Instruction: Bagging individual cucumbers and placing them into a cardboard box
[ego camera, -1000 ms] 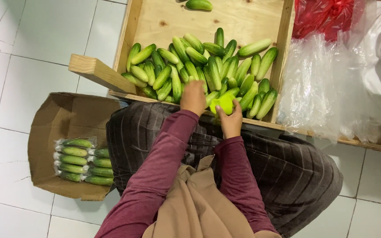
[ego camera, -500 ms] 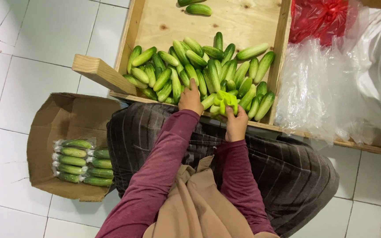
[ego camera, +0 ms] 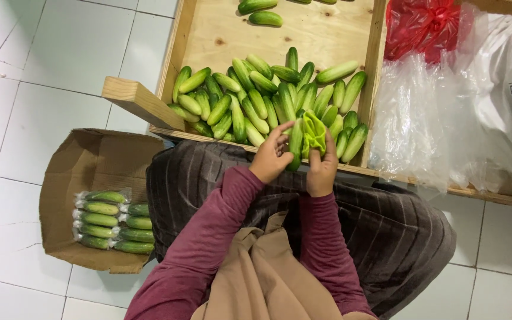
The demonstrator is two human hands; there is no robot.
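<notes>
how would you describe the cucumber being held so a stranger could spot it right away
Start at the wooden tray of cucumbers above the person's lap. At its near edge the left hand and right hand meet. The held cucumber stands upright between them, beside a crumpled light-green bag, while the others lie loose in the pile.

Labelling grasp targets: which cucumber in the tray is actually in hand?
The dark green cucumber at the pile's near edge, pinched by the left hand beside the light green cloth that the right hand holds. The rest lie untouched in the wooden tray.
</notes>
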